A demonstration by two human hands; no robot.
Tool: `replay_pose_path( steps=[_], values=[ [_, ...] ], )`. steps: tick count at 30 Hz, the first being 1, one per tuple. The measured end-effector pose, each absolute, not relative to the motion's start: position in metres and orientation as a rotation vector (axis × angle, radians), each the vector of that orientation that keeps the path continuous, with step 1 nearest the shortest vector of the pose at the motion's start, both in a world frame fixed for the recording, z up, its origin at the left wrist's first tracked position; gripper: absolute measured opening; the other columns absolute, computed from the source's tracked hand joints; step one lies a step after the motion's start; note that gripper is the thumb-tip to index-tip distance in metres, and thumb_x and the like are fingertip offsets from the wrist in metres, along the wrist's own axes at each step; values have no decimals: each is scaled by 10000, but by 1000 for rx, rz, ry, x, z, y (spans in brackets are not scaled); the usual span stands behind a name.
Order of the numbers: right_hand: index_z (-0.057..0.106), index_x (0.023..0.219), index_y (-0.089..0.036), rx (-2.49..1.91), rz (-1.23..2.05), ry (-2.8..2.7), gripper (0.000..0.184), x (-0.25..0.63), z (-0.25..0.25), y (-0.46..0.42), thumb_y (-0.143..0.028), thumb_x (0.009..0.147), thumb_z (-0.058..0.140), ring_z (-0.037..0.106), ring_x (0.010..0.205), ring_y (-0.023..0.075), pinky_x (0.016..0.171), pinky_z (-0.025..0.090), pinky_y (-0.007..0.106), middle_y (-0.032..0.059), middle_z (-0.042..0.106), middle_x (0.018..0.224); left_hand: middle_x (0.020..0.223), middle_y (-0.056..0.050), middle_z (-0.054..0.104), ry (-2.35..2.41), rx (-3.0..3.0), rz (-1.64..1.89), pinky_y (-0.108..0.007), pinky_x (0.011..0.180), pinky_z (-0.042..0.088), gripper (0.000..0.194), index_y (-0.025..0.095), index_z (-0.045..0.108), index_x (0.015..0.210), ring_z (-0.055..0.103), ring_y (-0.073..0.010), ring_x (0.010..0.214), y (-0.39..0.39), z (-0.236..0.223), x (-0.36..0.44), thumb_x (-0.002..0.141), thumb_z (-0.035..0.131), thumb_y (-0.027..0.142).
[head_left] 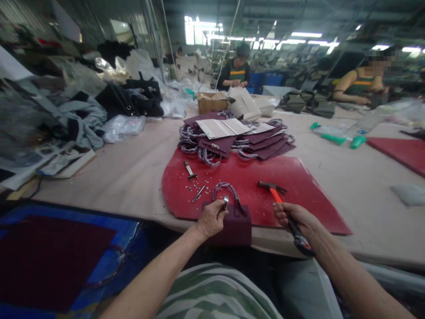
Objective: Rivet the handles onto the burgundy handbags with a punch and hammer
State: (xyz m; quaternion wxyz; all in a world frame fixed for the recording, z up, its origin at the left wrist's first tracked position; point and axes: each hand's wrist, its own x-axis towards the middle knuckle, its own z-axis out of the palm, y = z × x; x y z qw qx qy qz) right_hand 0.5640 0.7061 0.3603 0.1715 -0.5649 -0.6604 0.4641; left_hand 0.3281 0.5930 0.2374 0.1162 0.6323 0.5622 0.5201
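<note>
My right hand is closed round the grip of a claw hammer, its head just above the red board. In my left hand is a short shiny metal punch, pinched upright over a dark maroon bag panel. The panel hangs over the table's front edge, and its plastic-wrapped handle lies on the board. Left of it are a thin metal rod, a tool with a pale handle and several tiny metal bits.
The red board covers the table's front middle. Behind it are stacked maroon bag panels with pale cards on top. Black bags and plastic wrap lie at left. A blue bin stands lower left. Two co-workers sit across the table.
</note>
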Motion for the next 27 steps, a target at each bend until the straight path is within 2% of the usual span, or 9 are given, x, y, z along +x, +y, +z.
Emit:
replay_pose_path(
  steps=[3, 5, 7, 10, 13, 17, 19, 22, 27],
  values=[
    [454, 827, -234, -1497, 1367, -1784, 345, 556, 383, 670, -575, 884, 454, 356, 414, 107, 363, 340, 225, -67, 359, 585, 806, -40, 656, 1646, 1852, 1525, -285, 722, 539, 114, 189, 574, 940, 656, -183, 741, 593, 238, 329, 857, 543, 119],
    [472, 875, -240, -1370, 1199, -1833, 406, 555, 396, 647, -640, 922, 426, 386, 421, 114, 378, 337, 230, -62, 407, 588, 817, -43, 657, 1645, 1850, 1539, -286, 739, 542, 128, 188, 576, 956, 654, -181, 749, 593, 238, 329, 856, 539, 117],
    [460, 821, -242, -1186, 800, -2096, 356, 556, 408, 631, -566, 964, 428, 424, 437, 122, 415, 314, 245, -46, 454, 574, 825, -46, 657, 1641, 1853, 1541, -284, 746, 544, 127, 188, 577, 956, 654, -181, 758, 593, 238, 329, 859, 536, 117],
    [450, 768, -247, -863, 250, -2539, 277, 557, 423, 621, -388, 1002, 407, 407, 391, 131, 428, 214, 298, -36, 484, 521, 832, -50, 660, 1639, 1889, 1539, -283, 750, 544, 138, 190, 586, 964, 657, -183, 775, 594, 236, 329, 862, 528, 117],
    [457, 794, -250, -694, 45, -2677, 261, 555, 443, 616, -328, 1027, 369, 404, 362, 138, 421, 195, 313, -44, 486, 501, 811, -43, 653, 1662, 1905, 1535, -273, 727, 537, 121, 192, 585, 943, 651, -179, 759, 594, 235, 329, 870, 519, 122],
    [447, 795, -251, -892, -37, -2345, 279, 551, 458, 607, -357, 1035, 351, 443, 412, 134, 458, 301, 274, -26, 487, 545, 795, -34, 642, 1654, 1928, 1536, -266, 712, 529, 72, 192, 567, 919, 646, -172, 742, 594, 236, 328, 890, 523, 144],
    [428, 754, -256, -937, -27, -2359, 306, 551, 450, 603, -366, 1023, 333, 416, 402, 141, 452, 277, 287, -18, 477, 526, 797, -37, 647, 1650, 1947, 1550, -266, 707, 529, 74, 193, 568, 919, 651, -173, 744, 594, 237, 328, 891, 522, 143],
    [430, 747, -255, -970, 244, -2683, 290, 556, 431, 605, -372, 994, 332, 371, 377, 147, 445, 200, 310, -28, 461, 488, 797, -41, 656, 1678, 1951, 1546, -265, 697, 530, 88, 194, 575, 917, 658, -177, 744, 594, 236, 327, 883, 519, 136],
    [428, 753, -247, -1268, 742, -2544, 340, 572, 406, 643, -477, 977, 317, 444, 481, 150, 494, 304, 283, -16, 493, 571, 829, -51, 682, 1694, 1933, 1520, -270, 735, 552, 70, 193, 591, 921, 682, -180, 776, 592, 233, 325, 897, 530, 169]
  ],
)
